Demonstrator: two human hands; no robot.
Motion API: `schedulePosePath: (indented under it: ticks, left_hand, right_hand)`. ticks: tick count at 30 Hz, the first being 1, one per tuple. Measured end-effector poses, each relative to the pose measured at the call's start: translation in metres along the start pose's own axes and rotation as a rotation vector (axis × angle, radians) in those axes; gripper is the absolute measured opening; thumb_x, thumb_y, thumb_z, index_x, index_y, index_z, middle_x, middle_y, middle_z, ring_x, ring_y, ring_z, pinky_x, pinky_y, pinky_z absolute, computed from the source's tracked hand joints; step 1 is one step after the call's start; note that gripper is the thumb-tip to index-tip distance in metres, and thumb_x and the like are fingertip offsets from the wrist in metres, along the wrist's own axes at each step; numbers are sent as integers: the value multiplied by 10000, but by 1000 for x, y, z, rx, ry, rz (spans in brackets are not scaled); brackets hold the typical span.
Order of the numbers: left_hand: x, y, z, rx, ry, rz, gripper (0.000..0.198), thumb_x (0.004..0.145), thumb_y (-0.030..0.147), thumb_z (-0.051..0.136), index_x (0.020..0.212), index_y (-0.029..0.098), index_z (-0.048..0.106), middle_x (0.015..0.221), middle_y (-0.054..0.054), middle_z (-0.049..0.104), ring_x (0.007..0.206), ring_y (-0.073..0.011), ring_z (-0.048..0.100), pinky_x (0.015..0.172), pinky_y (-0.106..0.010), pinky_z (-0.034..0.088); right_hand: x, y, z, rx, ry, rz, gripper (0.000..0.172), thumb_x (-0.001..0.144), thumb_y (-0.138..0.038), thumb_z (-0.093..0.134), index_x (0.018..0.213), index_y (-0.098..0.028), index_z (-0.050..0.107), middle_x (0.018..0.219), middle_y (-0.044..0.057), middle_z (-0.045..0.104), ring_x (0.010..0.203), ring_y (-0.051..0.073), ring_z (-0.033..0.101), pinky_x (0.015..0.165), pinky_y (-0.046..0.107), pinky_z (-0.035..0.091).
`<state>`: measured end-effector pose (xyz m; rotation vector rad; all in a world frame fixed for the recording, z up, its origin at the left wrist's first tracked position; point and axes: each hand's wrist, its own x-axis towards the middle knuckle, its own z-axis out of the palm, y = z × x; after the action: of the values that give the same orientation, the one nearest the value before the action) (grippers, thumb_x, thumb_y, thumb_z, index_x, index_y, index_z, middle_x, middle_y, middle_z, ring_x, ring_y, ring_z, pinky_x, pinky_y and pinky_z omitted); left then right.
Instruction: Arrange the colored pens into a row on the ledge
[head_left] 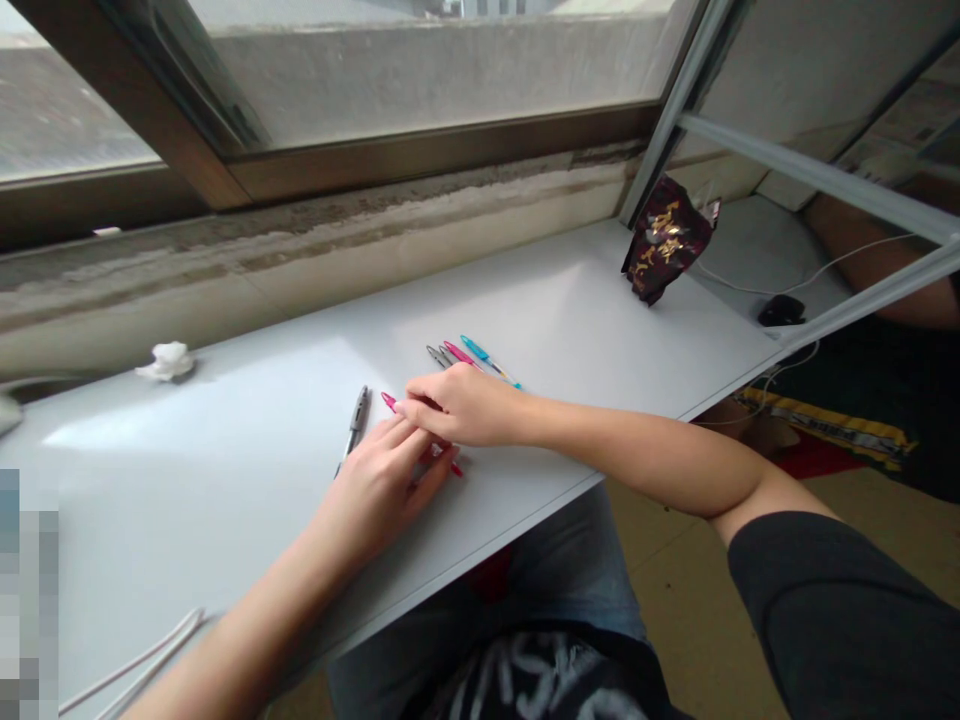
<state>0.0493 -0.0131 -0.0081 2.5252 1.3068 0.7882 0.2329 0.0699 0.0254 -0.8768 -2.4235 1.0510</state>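
Observation:
A pink pen [388, 401] lies slantwise under my two hands, with its upper end and its reddish lower tip showing. My left hand [386, 470] is closed around its lower part, fingers bent. Across the left fingertips comes my right hand [472, 405], curled, its thumb and fingertips at the pen's upper end; the middle of the pen is hidden. Left of the hands rests a grey-black pen [358, 415]. Just beyond my right hand lie a blue pen [484, 353], another pink pen [459, 352] and dark grey pens [436, 355], partly covered by the hand.
The white desk [225, 500] runs beneath a window. A crumpled white tissue [169, 361] sits near the wall, a dark snack bag [667, 240] stands at the right by a metal frame [817, 180]. White cable [150, 660] lies at the lower left. Another person's arm [870, 265] shows at right.

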Motion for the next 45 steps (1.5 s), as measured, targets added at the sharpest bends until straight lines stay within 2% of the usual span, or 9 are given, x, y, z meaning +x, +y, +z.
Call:
schedulePosePath:
  ticks: [4, 8, 14, 17, 21, 26, 30, 39, 45]
  left_hand:
    - [0, 3, -1, 108, -86, -62, 293, 1044, 406, 576, 809, 233, 603, 824, -53, 691, 812, -246, 669, 761, -381, 537]
    - [-3, 9, -9, 164, -118, -268, 175, 990, 410, 585, 972, 236, 602, 845, -26, 708, 721, -229, 683, 681, -358, 503]
    - [-3, 5, -15, 25, -63, -471, 149, 889, 338, 576, 1012, 255, 559, 675, 59, 635, 555, -173, 629, 597, -309, 478]
    - [-2, 6, -18, -76, 67, -453, 147, 918, 357, 599, 1015, 253, 563, 707, 57, 646, 579, -149, 635, 586, -278, 492]
    - [-3, 9, -20, -148, 226, -293, 72, 973, 281, 620, 1024, 244, 583, 832, 33, 678, 703, -126, 678, 709, -265, 553]
    - [-4, 11, -16, -257, 142, -80, 92, 1007, 167, 558, 1055, 246, 562, 864, 24, 667, 734, -118, 677, 714, -246, 558]
    - [-4, 10, -14, -212, 209, -154, 97, 1042, 178, 490, 1113, 237, 518, 874, 13, 657, 722, -121, 670, 672, -234, 544]
    - [0, 5, -21, -33, 207, -245, 222, 1088, 365, 518, 1014, 213, 663, 735, 28, 663, 600, -125, 605, 626, -242, 473]
    - [-4, 1, -18, -319, 2, -368, 443, 1117, 499, 414, 902, 213, 676, 603, 42, 564, 500, -119, 531, 536, -243, 432]
  right_hand:
    - [-5, 0, -9, -157, 28, -15, 362, 1107, -385, 520, 839, -167, 630, 695, -1, 579, 670, 139, 462, 691, 274, 302]
    - [-7, 3, -21, -235, 45, 30, 362, 1102, -418, 529, 915, -160, 702, 734, 23, 626, 673, 154, 472, 675, 293, 286]
    - [-5, 3, -24, -285, -139, -14, 421, 1111, -320, 526, 757, -161, 690, 696, 32, 642, 670, 158, 483, 691, 310, 288]
    - [-3, 3, -23, -107, -231, 0, 512, 1118, -415, 547, 688, -156, 650, 655, 8, 630, 648, 131, 519, 709, 290, 334]
    - [-1, 6, -21, 130, -146, 95, 586, 1049, -620, 615, 699, -151, 644, 609, -10, 605, 618, 119, 551, 692, 274, 384]
    - [1, 10, -20, 604, -67, 151, 677, 1041, -657, 595, 564, -213, 412, 472, -77, 363, 448, 70, 344, 495, 255, 275]
    - [1, 10, -19, 852, -79, 122, 669, 1074, -557, 593, 567, -237, 297, 469, -105, 247, 416, 56, 236, 432, 244, 199]
    - [6, 18, -12, 919, -109, 103, 610, 1068, -459, 594, 575, -244, 306, 482, -116, 225, 419, 52, 199, 408, 218, 193]
    - [-2, 19, -21, 596, -169, -93, 576, 1024, -469, 651, 582, -223, 376, 526, -88, 293, 493, 57, 257, 467, 236, 192]
